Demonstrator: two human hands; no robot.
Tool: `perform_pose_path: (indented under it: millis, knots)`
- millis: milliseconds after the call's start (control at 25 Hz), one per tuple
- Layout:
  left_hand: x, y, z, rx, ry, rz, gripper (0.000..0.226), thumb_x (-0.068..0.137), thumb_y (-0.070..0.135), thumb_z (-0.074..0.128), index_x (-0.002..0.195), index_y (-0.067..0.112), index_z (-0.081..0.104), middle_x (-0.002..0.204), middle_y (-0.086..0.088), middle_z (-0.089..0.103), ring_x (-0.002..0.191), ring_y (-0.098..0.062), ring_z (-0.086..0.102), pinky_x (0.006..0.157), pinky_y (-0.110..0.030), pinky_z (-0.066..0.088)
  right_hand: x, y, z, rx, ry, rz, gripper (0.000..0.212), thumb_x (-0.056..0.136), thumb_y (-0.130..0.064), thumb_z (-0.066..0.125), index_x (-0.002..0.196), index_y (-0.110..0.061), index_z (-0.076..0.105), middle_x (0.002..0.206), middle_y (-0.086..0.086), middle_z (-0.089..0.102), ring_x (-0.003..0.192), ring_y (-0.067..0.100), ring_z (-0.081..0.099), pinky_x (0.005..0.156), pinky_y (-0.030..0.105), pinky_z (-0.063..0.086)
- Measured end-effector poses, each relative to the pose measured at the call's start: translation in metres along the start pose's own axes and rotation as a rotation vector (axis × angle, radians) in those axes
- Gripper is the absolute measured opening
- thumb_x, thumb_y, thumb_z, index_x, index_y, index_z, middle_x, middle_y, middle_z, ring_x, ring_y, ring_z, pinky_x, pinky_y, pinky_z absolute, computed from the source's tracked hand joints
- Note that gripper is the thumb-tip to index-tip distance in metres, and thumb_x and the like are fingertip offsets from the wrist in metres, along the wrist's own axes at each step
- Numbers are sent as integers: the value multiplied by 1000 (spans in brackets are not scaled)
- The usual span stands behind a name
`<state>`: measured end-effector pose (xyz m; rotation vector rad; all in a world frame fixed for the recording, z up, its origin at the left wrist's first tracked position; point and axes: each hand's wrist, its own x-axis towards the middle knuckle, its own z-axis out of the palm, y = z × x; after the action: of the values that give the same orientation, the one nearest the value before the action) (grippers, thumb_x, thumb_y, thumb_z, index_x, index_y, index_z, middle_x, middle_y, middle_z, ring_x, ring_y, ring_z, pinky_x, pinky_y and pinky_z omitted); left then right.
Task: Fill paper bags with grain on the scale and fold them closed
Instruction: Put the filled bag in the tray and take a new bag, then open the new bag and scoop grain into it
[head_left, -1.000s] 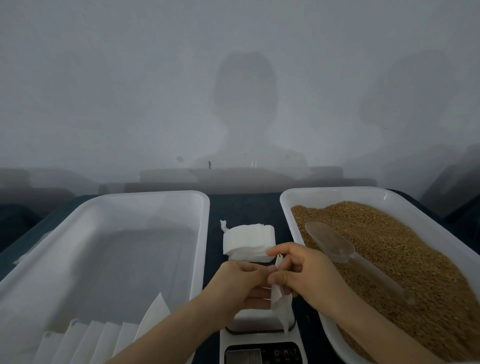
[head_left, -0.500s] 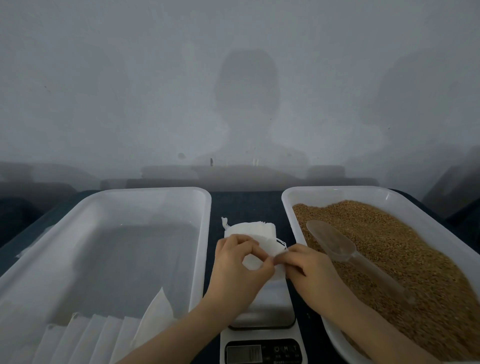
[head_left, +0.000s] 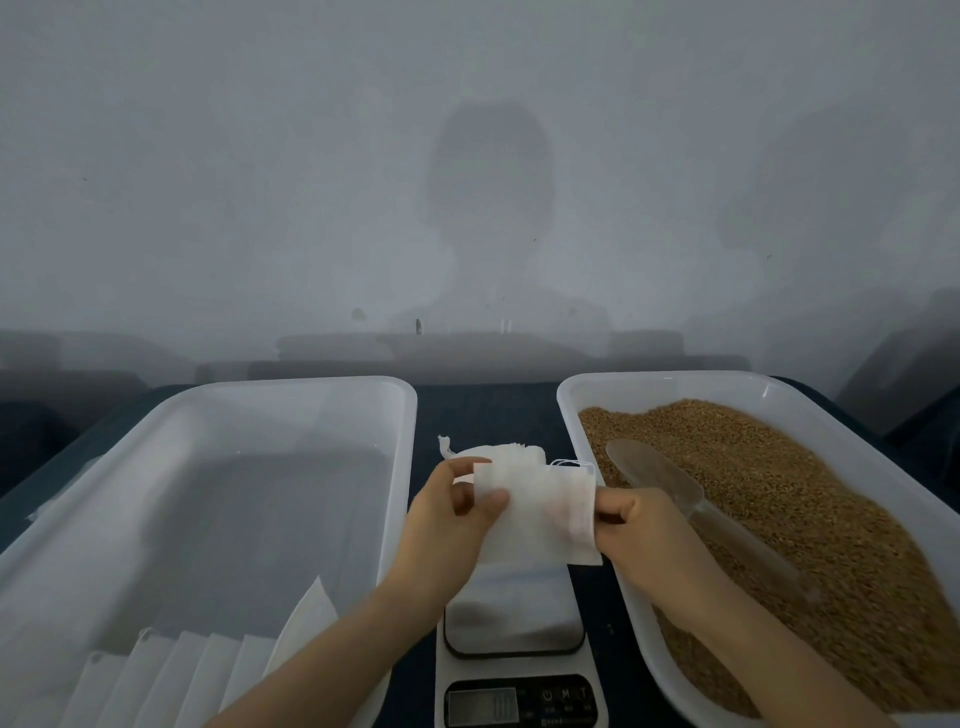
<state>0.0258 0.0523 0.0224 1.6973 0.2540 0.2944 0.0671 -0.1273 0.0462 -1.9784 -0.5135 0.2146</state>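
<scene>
**Spotter:** What have you got?

**Me:** Paper bag (head_left: 540, 514) held flat just above the scale (head_left: 514, 613). My left hand (head_left: 447, 525) pinches its left edge, my right hand (head_left: 639, 530) the right.

**Spotter:** Risks?

**Me:** It's thin, limp, fibrous paper, so an uneven tug could tear or crumple it. The grain (head_left: 779, 493) on the right is loose and could roll off that smooth scoop (head_left: 654, 478).

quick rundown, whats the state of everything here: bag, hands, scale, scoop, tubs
paper bag, flat, held up over the scale
left hand, pinching the bag's left edge
right hand, pinching the bag's right edge
scale, platform bare
scoop, lying on the grain, unheld
right tub, holds grain
left tub, row of white bags at near end
</scene>
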Motion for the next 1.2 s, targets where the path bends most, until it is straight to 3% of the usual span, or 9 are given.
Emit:
perform_pose_path:
  millis: [200,320,440,640,720,840,960,1080,1200]
  knots:
    - [3,-1,-2,91,9,50,21,94,26,57,112,36,52,94,14,67,84,4,61,68,-8,48,0,1,-2,-7,31,59,11,78,-47,68,75,-57,69,89,12,72,90,37,65,84,46,53]
    - [-2,0,-2,408,-103,318,73,74,47,73,128,53,25,135,33,34,127,9,34,105,-17,33,-1,0,-2,-44,16,57,9,70,-57,68,70,-49,71,73,1,73,58,12,65,59,22,54]
    - [-3,-3,3,761,-206,727,94,65,64,71,140,48,16,146,33,16,143,3,2,115,-33,5,2,5,1,-142,-8,36,12,80,-39,70,79,-27,75,60,-5,67,44,9,53,47,19,40]
    - [-2,-12,9,808,-149,879,66,69,47,79,126,24,55,124,6,60,125,-12,48,105,-37,32,3,11,5,-229,-51,-26,15,84,-20,60,71,-22,68,58,-7,61,49,4,52,47,18,38]
    - [-1,-13,9,788,-128,825,58,69,44,78,118,21,58,115,7,63,112,-11,56,100,-28,31,1,8,5,-187,-53,-48,21,86,-24,59,67,-30,66,55,-10,59,49,3,51,48,17,36]
    - [0,-12,8,707,-258,479,52,77,40,75,121,30,52,112,22,52,102,4,49,97,-15,37,-1,5,6,-111,-47,-51,17,89,-36,57,80,-36,72,76,-4,70,71,13,65,64,28,52]
    - [2,-12,8,630,-316,208,51,77,37,76,119,35,46,101,26,46,85,4,50,66,-4,41,3,7,-3,-195,51,-58,14,88,-40,53,86,-44,66,81,-16,70,80,1,65,65,18,53]
    - [2,-13,7,547,-390,75,52,75,39,76,113,43,41,95,25,46,83,3,51,57,-6,39,16,23,-41,-497,236,7,20,89,-36,55,105,-30,66,93,-15,68,72,-3,61,57,11,46]
    - [3,-12,4,510,-422,31,54,75,39,76,113,44,38,97,23,47,85,1,52,57,-8,39,29,47,-80,-993,164,240,42,87,-46,58,119,-18,58,110,-2,64,89,10,61,74,22,52]
